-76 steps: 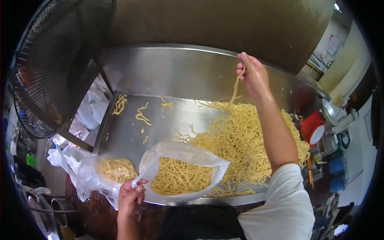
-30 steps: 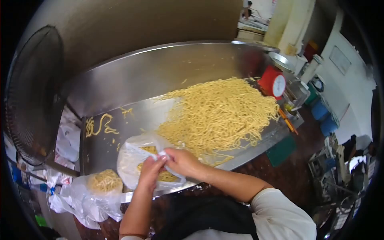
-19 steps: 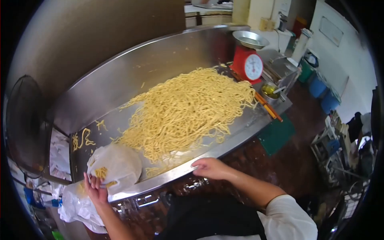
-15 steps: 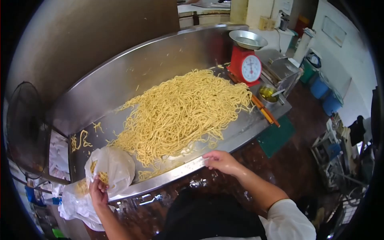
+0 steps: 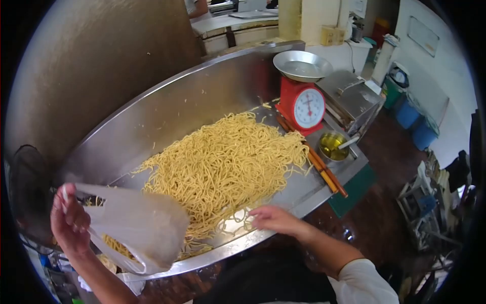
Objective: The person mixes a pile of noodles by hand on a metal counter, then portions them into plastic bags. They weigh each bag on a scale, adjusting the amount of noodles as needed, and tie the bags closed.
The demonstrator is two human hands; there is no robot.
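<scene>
My left hand (image 5: 71,220) is closed on the handle of a white plastic bag (image 5: 147,218), pulling it up at the left end of the steel tray (image 5: 116,177). Noodles show through the bag's opening; the rest of its contents is hidden by the cloudy plastic. A broad heap of yellow noodles (image 5: 228,162) covers the middle of the tray. Over the tray's front rim hovers my right hand (image 5: 277,221), fingers loosely stretched toward the heap's near edge and holding nothing.
Right of the noodles stands a red dial scale (image 5: 304,104) with a metal pan on top. Beside it are a metal bowl of yellow oil (image 5: 333,146) with a utensil and a pair of wooden sticks (image 5: 324,172). At the far left is a fan (image 5: 30,177).
My left hand has raised the bag's handle up and leftward, stretching the bag open. My right hand has dropped slightly lower in view. The view itself has shifted.
</scene>
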